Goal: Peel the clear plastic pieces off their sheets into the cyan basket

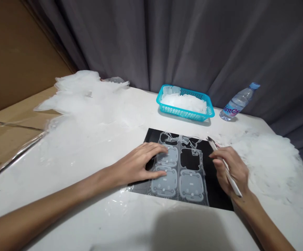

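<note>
A clear plastic sheet [178, 167] with rounded-square grey panels lies on a black mat [218, 190]. Three whole panels show, one partly under my fingers; a squarish opening sits at right, and curled clear strips [190, 141] lie along the far edge. My left hand [146, 158] rests flat on the sheet's left side, thumb and fingers spread, gripping nothing. Held like a pen in my right hand [232, 167] is a slim white craft knife [228, 172]. Its dark pointed tip angles up and left, over the mat's right side, apart from the panels.
A turquoise basket [185, 115] holding whitish translucent pieces stands behind the mat. Right of it is a water bottle [236, 104]. Heaps of thin translucent film lie at left [83, 101] and right [271, 164]. Cardboard [17, 108] borders the table's left; a grey curtain [167, 42] hangs behind.
</note>
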A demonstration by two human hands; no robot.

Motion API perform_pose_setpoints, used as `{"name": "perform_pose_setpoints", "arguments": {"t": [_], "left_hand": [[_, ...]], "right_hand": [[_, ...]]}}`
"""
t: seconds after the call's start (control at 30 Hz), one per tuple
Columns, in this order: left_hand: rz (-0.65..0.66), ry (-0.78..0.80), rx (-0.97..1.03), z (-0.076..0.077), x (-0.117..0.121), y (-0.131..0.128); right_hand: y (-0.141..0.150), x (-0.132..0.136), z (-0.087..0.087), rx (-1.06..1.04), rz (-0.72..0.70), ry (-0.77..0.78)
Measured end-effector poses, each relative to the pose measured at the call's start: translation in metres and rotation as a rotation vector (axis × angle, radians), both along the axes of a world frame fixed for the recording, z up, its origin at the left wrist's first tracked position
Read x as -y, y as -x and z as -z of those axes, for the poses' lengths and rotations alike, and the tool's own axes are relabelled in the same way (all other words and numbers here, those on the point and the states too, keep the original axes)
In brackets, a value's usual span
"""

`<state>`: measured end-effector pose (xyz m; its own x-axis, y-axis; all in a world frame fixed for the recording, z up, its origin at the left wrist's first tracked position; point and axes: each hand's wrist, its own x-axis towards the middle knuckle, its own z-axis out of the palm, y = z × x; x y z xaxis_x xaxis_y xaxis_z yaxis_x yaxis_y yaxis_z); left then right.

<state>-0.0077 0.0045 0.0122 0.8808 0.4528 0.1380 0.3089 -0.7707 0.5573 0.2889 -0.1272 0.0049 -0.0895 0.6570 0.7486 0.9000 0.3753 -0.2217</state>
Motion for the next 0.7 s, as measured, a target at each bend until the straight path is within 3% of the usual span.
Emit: {"name": "perform_pose_setpoints", "arguments": {"t": [0.17, 0.37, 0.7], "left_hand": [[0.015, 0.011, -0.045, 0.001, -0.002, -0.002], [0.019, -0.044, -0.007, 0.006, -0.002, -0.005], [0.002, -0.082, -0.010, 0.011, 0.002, -0.014]], "right_hand": [[0.034, -0.010, -0.006, -0.347, -0.155, 0.358], [0.055, -0.018, -0.008, -0.454, -0.383, 0.657], [0.056, -0.018, -0.002, -0.422, -0.492, 0.718]]}}
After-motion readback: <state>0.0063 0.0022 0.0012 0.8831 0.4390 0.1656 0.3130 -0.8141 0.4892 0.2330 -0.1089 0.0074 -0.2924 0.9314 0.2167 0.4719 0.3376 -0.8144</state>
